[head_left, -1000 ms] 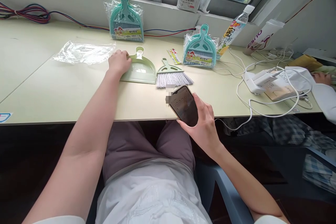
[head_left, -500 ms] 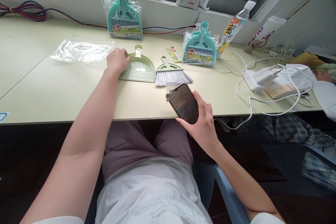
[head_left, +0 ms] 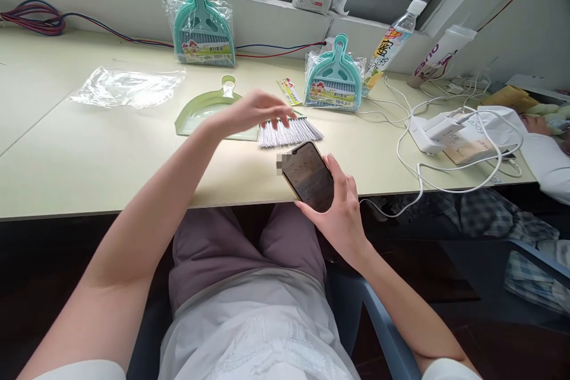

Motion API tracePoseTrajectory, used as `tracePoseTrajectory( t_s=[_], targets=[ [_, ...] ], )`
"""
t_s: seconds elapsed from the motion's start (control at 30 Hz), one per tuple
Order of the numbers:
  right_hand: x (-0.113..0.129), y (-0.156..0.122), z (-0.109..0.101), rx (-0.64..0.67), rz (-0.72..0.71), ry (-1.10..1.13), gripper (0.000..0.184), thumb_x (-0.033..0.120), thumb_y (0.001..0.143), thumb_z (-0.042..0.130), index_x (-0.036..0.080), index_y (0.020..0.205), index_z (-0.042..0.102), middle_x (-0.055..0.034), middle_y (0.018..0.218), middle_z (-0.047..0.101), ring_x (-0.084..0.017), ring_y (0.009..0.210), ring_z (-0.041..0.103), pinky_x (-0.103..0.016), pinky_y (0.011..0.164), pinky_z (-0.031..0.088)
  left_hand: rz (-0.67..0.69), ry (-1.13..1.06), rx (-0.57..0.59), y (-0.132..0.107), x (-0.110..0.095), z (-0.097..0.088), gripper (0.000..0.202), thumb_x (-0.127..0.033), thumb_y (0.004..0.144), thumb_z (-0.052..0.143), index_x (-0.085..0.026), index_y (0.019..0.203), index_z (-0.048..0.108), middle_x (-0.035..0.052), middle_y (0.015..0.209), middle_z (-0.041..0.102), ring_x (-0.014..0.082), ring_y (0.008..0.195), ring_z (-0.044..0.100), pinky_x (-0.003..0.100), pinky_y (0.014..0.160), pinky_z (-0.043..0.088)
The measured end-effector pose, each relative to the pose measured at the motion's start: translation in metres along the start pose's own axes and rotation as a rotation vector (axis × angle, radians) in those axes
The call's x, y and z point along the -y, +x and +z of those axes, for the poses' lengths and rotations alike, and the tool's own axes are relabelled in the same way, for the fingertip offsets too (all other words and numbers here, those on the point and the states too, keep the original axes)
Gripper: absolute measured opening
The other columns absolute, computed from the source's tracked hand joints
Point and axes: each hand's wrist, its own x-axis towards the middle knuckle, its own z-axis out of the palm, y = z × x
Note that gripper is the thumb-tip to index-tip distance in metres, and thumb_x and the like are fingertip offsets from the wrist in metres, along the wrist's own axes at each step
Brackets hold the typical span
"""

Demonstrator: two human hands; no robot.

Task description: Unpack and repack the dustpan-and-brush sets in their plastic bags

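My left hand [head_left: 262,111] hovers over the small brush [head_left: 291,132], its fingers loosely stretched and holding nothing. Grey-white bristles show below the fingers, while the brush's green handle is mostly hidden behind the hand. Left of it lies a light green dustpan [head_left: 200,111], partly covered by my wrist. A smartphone [head_left: 308,175] with its screen lit is gripped in my right hand [head_left: 341,205] at the table's front edge. Behind the brush is a small printed label card [head_left: 289,91].
Flat clear plastic wrap [head_left: 129,86] lies at left. Two packaged teal dustpan sets [head_left: 205,32], [head_left: 335,80] lean at the back beside a bottle [head_left: 394,41] and cup [head_left: 440,56]. White cables and a power strip [head_left: 426,135] spread rightward; another person's sleeve [head_left: 550,160] shows there.
My left hand has let go of the dustpan and moved right, over the brush. My right hand keeps hold of the smartphone in nearly the same place. The view has shifted slightly.
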Motion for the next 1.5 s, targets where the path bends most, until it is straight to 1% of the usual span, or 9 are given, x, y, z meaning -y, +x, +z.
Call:
tracePoseTrajectory(
  t_s=[0.1, 0.2, 0.37, 0.57, 0.8, 1.0, 1.23, 1.33, 1.5],
  targets=[
    [0.000, 0.000, 0.000, -0.008, 0.011, -0.036, 0.090, 0.035, 0.083, 0.065, 0.028, 0.151, 0.008, -0.0136, 0.143, 0.045, -0.032, 0.124, 0.048, -0.056, 0.100, 0.040, -0.004, -0.112, 0.191, 0.001, -0.011, 0.023, 0.037, -0.048, 0.082, 0.061, -0.013, 0.089, 0.073, 0.0064, 0.074, 0.069, 0.0147, 0.072, 0.063, 0.026, 0.066, 0.047],
    [-0.002, -0.001, 0.002, -0.026, 0.011, -0.078, 0.089, 0.039, 0.082, 0.065, 0.026, 0.151, 0.010, -0.0146, 0.142, 0.047, -0.033, 0.122, 0.049, -0.056, 0.099, 0.040, -0.014, -0.169, 0.261, 0.001, -0.010, 0.032, 0.026, -0.039, 0.079, 0.067, -0.014, 0.083, 0.074, 0.0031, 0.066, 0.066, 0.0129, 0.065, 0.061, 0.028, 0.070, 0.050],
    [-0.001, -0.001, 0.003, -0.037, 0.008, -0.123, 0.083, 0.042, 0.083, 0.063, 0.025, 0.149, 0.016, -0.0156, 0.143, 0.046, -0.034, 0.122, 0.049, -0.055, 0.095, 0.041, -0.013, -0.231, 0.272, 0.000, -0.006, 0.035, 0.020, -0.032, 0.079, 0.067, -0.016, 0.088, 0.075, 0.0023, 0.069, 0.066, 0.0119, 0.065, 0.061, 0.030, 0.073, 0.052],
    [0.000, -0.002, 0.003, -0.051, -0.002, -0.156, 0.081, 0.040, 0.082, 0.063, 0.026, 0.149, 0.018, -0.0153, 0.142, 0.046, -0.034, 0.123, 0.048, -0.054, 0.094, 0.041, 0.016, -0.257, 0.250, 0.000, -0.006, 0.038, 0.027, -0.034, 0.080, 0.065, -0.015, 0.095, 0.075, 0.0040, 0.071, 0.068, 0.0121, 0.066, 0.060, 0.027, 0.067, 0.052],
    [0.000, -0.002, 0.004, -0.032, 0.003, -0.143, 0.078, 0.042, 0.084, 0.062, 0.025, 0.148, 0.021, -0.0162, 0.143, 0.045, -0.035, 0.123, 0.048, -0.056, 0.098, 0.038, 0.006, -0.254, 0.231, 0.001, -0.002, 0.040, 0.028, -0.035, 0.079, 0.064, -0.016, 0.097, 0.075, 0.0024, 0.070, 0.068, 0.0108, 0.065, 0.060, 0.028, 0.070, 0.053],
    [-0.008, 0.003, -0.015, 0.147, 0.024, 0.059, 0.089, 0.050, 0.083, 0.062, 0.030, 0.151, 0.009, -0.0124, 0.149, 0.038, -0.031, 0.131, 0.043, -0.053, 0.103, 0.037, -0.001, -0.288, 0.239, 0.002, 0.005, 0.039, 0.027, -0.035, 0.079, 0.065, -0.015, 0.093, 0.077, 0.0041, 0.072, 0.069, 0.0133, 0.067, 0.062, 0.030, 0.071, 0.052],
    [-0.053, 0.015, -0.053, 0.490, -0.054, 0.352, 0.098, 0.052, 0.078, 0.068, 0.036, 0.151, 0.005, -0.0107, 0.149, 0.039, -0.027, 0.134, 0.043, -0.051, 0.106, 0.038, -0.037, -0.247, 0.187, 0.002, 0.005, 0.037, 0.025, -0.033, 0.077, 0.066, -0.016, 0.093, 0.077, 0.0063, 0.079, 0.072, 0.0158, 0.073, 0.064, 0.031, 0.073, 0.052],
    [-0.063, 0.015, -0.056, 0.531, -0.016, 0.410, 0.097, 0.053, 0.077, 0.069, 0.036, 0.151, 0.009, -0.0106, 0.148, 0.041, -0.027, 0.134, 0.043, -0.052, 0.105, 0.040, -0.041, -0.250, 0.201, 0.003, 0.007, 0.037, 0.025, -0.033, 0.078, 0.065, -0.016, 0.093, 0.077, 0.0060, 0.080, 0.072, 0.0153, 0.074, 0.064, 0.030, 0.073, 0.052],
    [-0.063, 0.015, -0.050, 0.546, -0.017, 0.476, 0.098, 0.052, 0.076, 0.071, 0.035, 0.151, 0.011, -0.0106, 0.149, 0.040, -0.027, 0.135, 0.043, -0.052, 0.105, 0.041, -0.038, -0.292, 0.229, 0.003, 0.009, 0.037, 0.027, -0.034, 0.078, 0.065, -0.016, 0.095, 0.077, 0.0068, 0.082, 0.073, 0.0143, 0.073, 0.064, 0.028, 0.071, 0.051]
  ],
)
